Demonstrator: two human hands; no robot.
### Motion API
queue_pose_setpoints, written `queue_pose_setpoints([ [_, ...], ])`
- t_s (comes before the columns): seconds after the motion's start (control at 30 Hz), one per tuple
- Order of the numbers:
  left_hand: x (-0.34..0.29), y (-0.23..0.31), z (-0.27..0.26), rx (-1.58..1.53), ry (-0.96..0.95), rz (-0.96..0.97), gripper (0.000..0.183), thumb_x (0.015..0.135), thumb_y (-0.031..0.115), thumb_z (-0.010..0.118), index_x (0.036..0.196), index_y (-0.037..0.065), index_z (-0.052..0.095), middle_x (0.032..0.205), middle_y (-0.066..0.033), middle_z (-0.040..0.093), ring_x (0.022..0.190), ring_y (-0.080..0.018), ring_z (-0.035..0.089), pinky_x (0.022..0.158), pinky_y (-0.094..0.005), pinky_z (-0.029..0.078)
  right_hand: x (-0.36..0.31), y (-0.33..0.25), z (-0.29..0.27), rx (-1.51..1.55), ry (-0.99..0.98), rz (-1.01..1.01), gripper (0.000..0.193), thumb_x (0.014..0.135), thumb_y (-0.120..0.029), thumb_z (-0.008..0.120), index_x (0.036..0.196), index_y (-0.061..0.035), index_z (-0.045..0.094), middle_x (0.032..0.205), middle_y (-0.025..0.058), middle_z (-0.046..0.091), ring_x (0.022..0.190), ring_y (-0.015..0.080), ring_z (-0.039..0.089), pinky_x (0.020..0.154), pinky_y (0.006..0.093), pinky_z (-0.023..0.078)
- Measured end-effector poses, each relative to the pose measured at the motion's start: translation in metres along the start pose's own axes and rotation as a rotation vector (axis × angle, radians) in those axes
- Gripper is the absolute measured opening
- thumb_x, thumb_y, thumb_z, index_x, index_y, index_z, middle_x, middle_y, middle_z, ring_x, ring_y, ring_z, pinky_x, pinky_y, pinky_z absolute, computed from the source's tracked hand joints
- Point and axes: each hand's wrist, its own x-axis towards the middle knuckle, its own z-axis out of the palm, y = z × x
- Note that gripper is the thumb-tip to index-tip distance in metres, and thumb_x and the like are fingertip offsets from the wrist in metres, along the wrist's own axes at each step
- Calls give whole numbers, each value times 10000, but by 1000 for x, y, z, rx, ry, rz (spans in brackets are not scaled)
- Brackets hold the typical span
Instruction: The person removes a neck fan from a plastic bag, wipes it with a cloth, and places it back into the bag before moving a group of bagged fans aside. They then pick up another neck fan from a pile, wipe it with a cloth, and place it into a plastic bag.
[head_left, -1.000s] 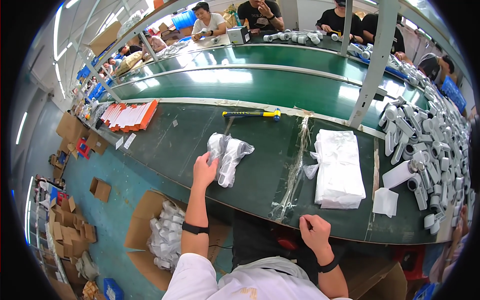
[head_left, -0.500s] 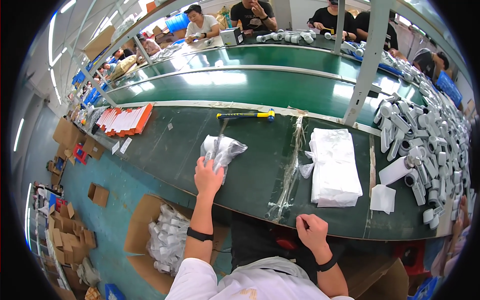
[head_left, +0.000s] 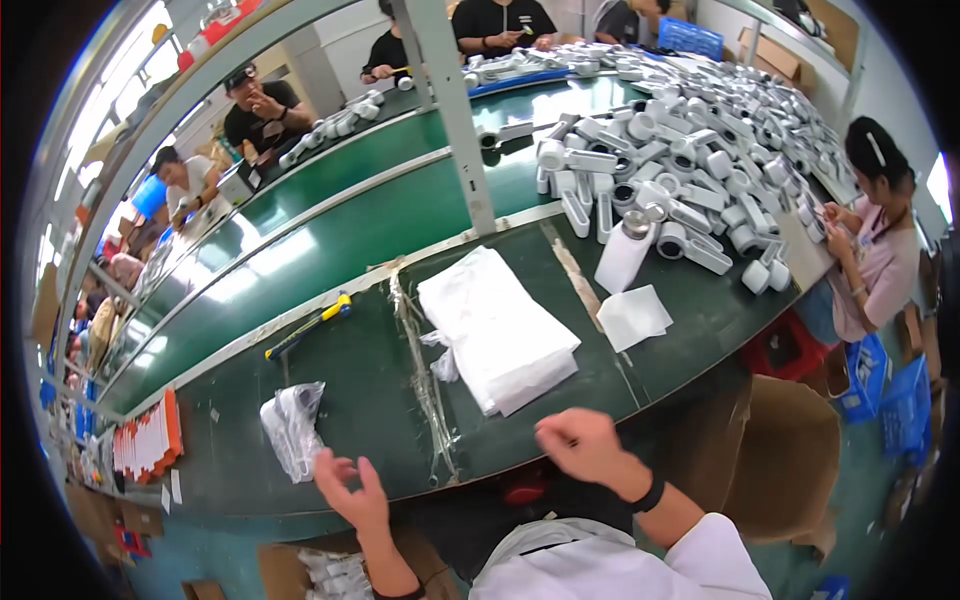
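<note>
On the dark green bench lies a white part wrapped in a clear plastic bag (head_left: 293, 432). My left hand (head_left: 352, 492) is just to the right of it, fingers spread and holding nothing. My right hand (head_left: 583, 445) hovers over the bench's near edge with its fingers curled in and nothing visible in them. Nearest to it is a stack of white plastic bags (head_left: 500, 335), with a bunched corner on its left side. Behind the wrapped part rests a yellow and dark hammer (head_left: 310, 326).
A large heap of white and grey plastic parts (head_left: 690, 170) covers the far right. In front stand a white bottle (head_left: 624, 260) and a white sheet (head_left: 634, 317). Orange-edged papers (head_left: 148, 440) lie far left. Cardboard boxes (head_left: 785, 465) flank me below. A co-worker (head_left: 875, 240) sits at right.
My left hand has let go of the wrapped part and drawn back to its right. The view has swung right, bringing more of the heap and the co-worker into sight.
</note>
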Motion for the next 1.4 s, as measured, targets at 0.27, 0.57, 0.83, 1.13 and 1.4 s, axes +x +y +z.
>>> queue_pose_setpoints([
  [0.27, -30, 1, 34, -185, -308, -307, 277, 878, 24, 643, 1145, 10, 572, 961, -23, 589, 719, -60, 503, 580, -192, 412, 21, 99, -136, -391, 544, 423, 231, 838, -120, 680, 1034, 2, 664, 846, 79, 670, 742, 140, 615, 693, 271, 498],
  [0.57, -30, -8, 38, -242, -261, -309, 189, 862, 14, 645, 1047, 6, 608, 950, -31, 612, 697, -65, 533, 555, -193, 407, 83, 203, -218, -1086, 461, 275, 527, 801, -186, 679, 1285, -69, 508, 1301, 110, 516, 1210, 310, 468, 942, 430, 433],
  [0.83, -30, -2, 38, -175, -270, -314, 128, 904, 47, 629, 1026, 9, 619, 877, -16, 616, 753, -77, 562, 672, -221, 468, 95, 205, -221, -1260, 203, 573, 428, 783, -190, 702, 1183, -104, 574, 1148, 94, 535, 1143, 315, 509, 894, 473, 450],
  [1.13, -29, 1, 39, -206, -263, -294, 111, 907, 57, 627, 1006, 5, 621, 862, -13, 608, 751, -80, 558, 669, -227, 465, 28, 136, -219, -316, 494, 648, 310, 875, -216, 652, 1093, -14, 563, 1008, 149, 622, 774, 284, 649, 653, 377, 528],
  [1.4, -24, 89, 57, -634, -503, -325, 158, 897, 0, 600, 1053, -3, 626, 929, -40, 653, 806, -99, 610, 724, -229, 492, -4, 18, -101, 960, 346, 673, 258, 964, -186, 484, 1148, -5, 495, 923, 141, 629, 594, 220, 614, 503, 326, 497],
])
